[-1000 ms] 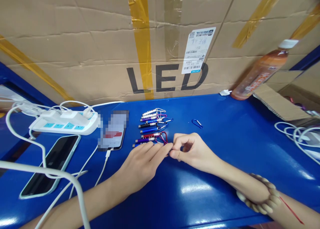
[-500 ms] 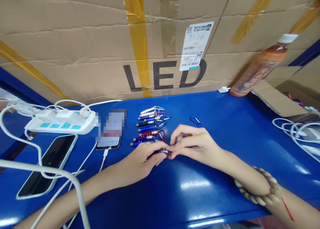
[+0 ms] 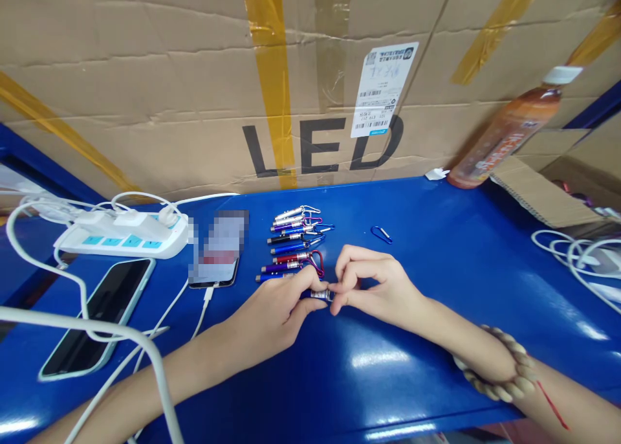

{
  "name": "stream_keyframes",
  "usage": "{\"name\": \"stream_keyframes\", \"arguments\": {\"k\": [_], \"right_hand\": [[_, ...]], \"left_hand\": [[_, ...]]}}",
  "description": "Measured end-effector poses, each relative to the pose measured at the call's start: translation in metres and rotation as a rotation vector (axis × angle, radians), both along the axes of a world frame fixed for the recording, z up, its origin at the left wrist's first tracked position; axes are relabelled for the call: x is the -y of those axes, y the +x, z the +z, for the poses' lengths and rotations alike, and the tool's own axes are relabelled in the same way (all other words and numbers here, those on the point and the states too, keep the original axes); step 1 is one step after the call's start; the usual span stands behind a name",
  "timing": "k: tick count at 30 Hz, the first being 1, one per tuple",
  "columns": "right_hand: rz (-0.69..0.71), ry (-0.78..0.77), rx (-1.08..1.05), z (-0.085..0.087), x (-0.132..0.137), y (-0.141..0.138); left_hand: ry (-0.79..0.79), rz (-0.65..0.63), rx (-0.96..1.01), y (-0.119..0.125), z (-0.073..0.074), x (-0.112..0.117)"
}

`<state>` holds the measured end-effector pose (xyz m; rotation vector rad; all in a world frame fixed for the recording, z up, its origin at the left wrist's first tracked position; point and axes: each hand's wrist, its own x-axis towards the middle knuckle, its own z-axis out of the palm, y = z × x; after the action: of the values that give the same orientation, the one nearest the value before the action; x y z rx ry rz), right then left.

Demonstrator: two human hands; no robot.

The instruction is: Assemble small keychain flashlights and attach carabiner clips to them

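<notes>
My left hand [image 3: 279, 311] is closed around a small blue keychain flashlight [image 3: 320, 295] with a printed silver band, its far end hidden by my fingers. At its right end, the thumb and fingertips of my right hand [image 3: 378, 282] pinch the tip; whether they hold a separate tiny part there I cannot tell. Just behind my left hand lies a row of similar pen-shaped flashlights [image 3: 288, 249] in silver, purple, blue, black and red, several with carabiner clips. A loose blue carabiner [image 3: 381, 234] rests on the blue table [image 3: 436, 237] beyond my right hand.
A white power strip [image 3: 121, 240] with tangled cables stands at the left, near a dark phone [image 3: 99, 321] and a charging phone [image 3: 218, 256]. The cardboard box [image 3: 194, 107] forms the back. A drink bottle [image 3: 514, 133] leans at right, beside white cables [image 3: 567, 253].
My fingertips have drawn slightly apart, and more of the flashlight's printed band shows between my hands. The view has shifted a little.
</notes>
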<state>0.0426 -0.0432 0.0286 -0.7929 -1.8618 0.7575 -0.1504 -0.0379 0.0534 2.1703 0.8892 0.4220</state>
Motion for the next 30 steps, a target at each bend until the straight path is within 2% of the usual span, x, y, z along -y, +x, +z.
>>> {"name": "stream_keyframes", "arguments": {"k": [7,13,15,20,25,30], "right_hand": [[-0.085,-0.009,-0.073,0.007,0.006,-0.010],[-0.170,-0.226,-0.125,0.009,0.012,-0.018],[-0.188,-0.297,-0.131,0.008,0.013,-0.020],[-0.195,-0.368,-0.079,0.002,0.009,-0.018],[-0.214,-0.242,0.053,-0.001,0.007,-0.013],[-0.272,0.109,0.305,0.002,0.009,-0.004]], "left_hand": [[0.222,0.085,0.069,0.003,-0.010,0.006],[0.582,0.100,0.073,0.003,-0.020,0.009],[0.611,0.116,0.040,0.003,-0.020,0.008],[0.519,0.137,-0.042,0.004,-0.017,0.004],[0.430,0.095,-0.054,0.004,-0.015,0.004],[0.376,0.132,-0.024,0.003,-0.013,0.003]]}}
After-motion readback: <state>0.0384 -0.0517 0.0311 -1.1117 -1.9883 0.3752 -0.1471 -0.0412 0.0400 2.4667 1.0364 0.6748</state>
